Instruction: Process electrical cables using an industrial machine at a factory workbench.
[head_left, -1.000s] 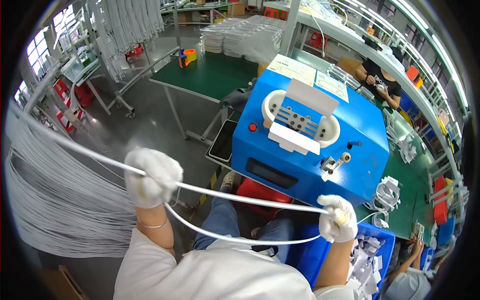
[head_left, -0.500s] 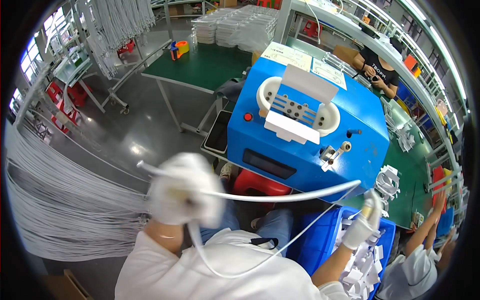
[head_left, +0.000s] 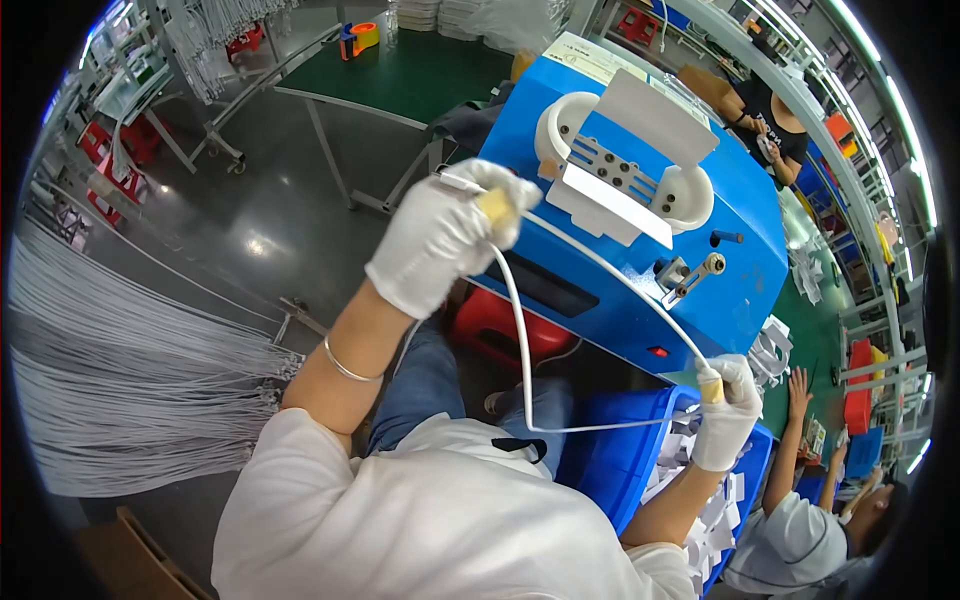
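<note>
A white cable [head_left: 615, 272] runs between my two gloved hands, with a loop hanging below over my lap. My left hand [head_left: 455, 232], in a white glove with yellowish fingertips, is closed around the cable near one end, just in front of the blue machine [head_left: 620, 300]. A short tip of the cable sticks out past its fingers. My right hand [head_left: 730, 405], gloved alike, grips the cable above the blue bin's far edge. Behind the cable, the machine carries two white rounded holders [head_left: 690, 200] beside a slotted metal plate [head_left: 612, 172] and upright white flaps [head_left: 655, 115].
The blue bin [head_left: 620, 455] of white folded pieces stands at my right. Many grey-white cables [head_left: 130, 390] hang at left. A green table [head_left: 410, 80] holds an orange tape dispenser [head_left: 360, 40]. A red stool [head_left: 510, 330] is under the machine. Two co-workers are at the right.
My left hand has risen and moved right toward the machine, carrying the cable. My right hand stays near the bin. The view has shifted slightly, and a red light now shows on the machine's front.
</note>
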